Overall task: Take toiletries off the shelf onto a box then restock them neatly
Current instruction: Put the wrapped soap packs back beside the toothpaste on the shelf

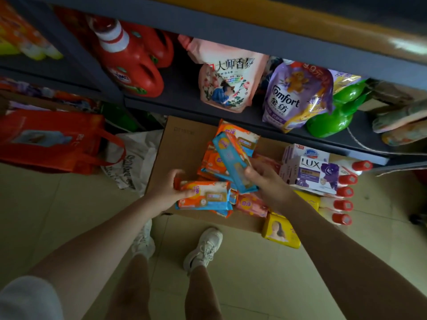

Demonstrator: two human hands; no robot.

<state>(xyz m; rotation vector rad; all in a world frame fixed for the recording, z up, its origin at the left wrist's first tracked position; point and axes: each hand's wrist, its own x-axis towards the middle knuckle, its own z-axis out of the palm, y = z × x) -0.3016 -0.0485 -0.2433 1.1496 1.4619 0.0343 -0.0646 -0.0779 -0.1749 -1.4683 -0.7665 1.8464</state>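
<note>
A flat cardboard box (178,146) lies on the floor below the dark shelf (184,98). A heap of orange and blue soap packets (215,161) lies on the box. My left hand (166,189) grips a stack of orange-and-blue packets (204,195) at the box's near edge. My right hand (265,179) holds a blue packet (233,160) tilted above the heap. White and purple LUX boxes (316,172) stand at the right of the box. Beside them lie a yellow soap box (280,230) and a row of red-capped bottles (345,192).
On the shelf stand red detergent jugs (131,63), a pink pouch (227,77), a purple Comfort pouch (291,95) and a green bottle (332,116). A red bag (50,139) and a white bag (134,158) sit left of the box. My shoes (203,247) stand on the tiled floor.
</note>
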